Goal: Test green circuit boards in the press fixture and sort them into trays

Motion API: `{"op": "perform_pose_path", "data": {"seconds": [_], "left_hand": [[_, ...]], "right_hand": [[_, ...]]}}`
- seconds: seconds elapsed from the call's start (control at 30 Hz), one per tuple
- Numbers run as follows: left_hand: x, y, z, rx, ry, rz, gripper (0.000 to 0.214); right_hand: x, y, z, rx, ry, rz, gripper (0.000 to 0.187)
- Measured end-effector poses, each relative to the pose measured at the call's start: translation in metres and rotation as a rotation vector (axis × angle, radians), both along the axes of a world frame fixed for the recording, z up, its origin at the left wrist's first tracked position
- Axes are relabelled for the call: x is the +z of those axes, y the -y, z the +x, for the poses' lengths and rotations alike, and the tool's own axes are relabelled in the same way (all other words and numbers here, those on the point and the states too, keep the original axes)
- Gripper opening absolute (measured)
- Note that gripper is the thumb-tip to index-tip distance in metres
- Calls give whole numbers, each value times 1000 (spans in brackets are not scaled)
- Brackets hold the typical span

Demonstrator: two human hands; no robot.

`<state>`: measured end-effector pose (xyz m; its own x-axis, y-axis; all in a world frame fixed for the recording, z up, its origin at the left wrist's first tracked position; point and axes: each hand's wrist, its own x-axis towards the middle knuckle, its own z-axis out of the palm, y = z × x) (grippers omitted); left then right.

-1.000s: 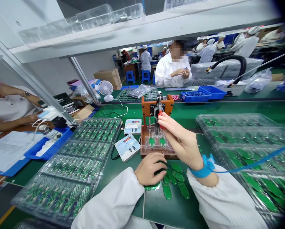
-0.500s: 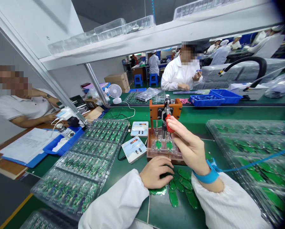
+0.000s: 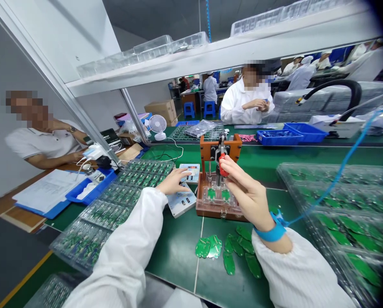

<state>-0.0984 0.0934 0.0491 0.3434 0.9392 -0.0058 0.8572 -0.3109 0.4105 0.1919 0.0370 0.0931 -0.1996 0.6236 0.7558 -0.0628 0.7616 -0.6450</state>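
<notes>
My right hand (image 3: 245,190) is closed around the red knob (image 3: 222,164) of the lever on an orange-framed test fixture (image 3: 218,179). Two small green boards (image 3: 217,194) lie in the fixture's clear nest. A blue wrist strap (image 3: 273,231) with a coiled blue cord is on my right wrist. My left hand (image 3: 173,180) reaches left over the small white meters (image 3: 182,201), fingers stretched out with a fingertip on the upper meter (image 3: 190,171); it holds nothing. Several loose green boards (image 3: 226,250) lie on the green mat in front of the fixture.
Clear trays of green boards (image 3: 114,201) fill the left; more trays (image 3: 339,201) stand at the right. A blue bin (image 3: 85,190) and papers lie at far left beside a seated person. Another person in white works across the bench behind blue bins (image 3: 290,134). A shelf runs overhead.
My left hand has left the loose boards near the fixture and moved up and left to the meters. My right hand has stayed on the red knob. The view has shifted a little.
</notes>
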Motion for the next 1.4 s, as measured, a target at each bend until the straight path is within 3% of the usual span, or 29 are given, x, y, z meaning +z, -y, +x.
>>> {"op": "perform_pose_path", "data": {"seconds": [0.1, 0.23, 0.57, 0.73, 0.87, 1.4], "left_hand": [[-13, -20, -14, -27, -308, -203, 111], [-25, -26, -15, -78, -429, -267, 123], [-21, -26, -9, -90, -476, -316, 122], [-15, -23, -16, -72, -410, -263, 125], [-12, -21, -23, -60, -432, -326, 127], [-19, -24, -25, -86, -465, -350, 136]], "right_hand": [[0, 0, -1, 6, -11, 0, 51], [0, 0, -2, 15, -16, -1, 52], [-1, -1, -2, 20, -18, -3, 51], [-1, -1, -2, 27, -25, 3, 50], [-2, -1, -2, 30, -18, 1, 51], [-3, -2, -3, 30, -29, 10, 49]]}}
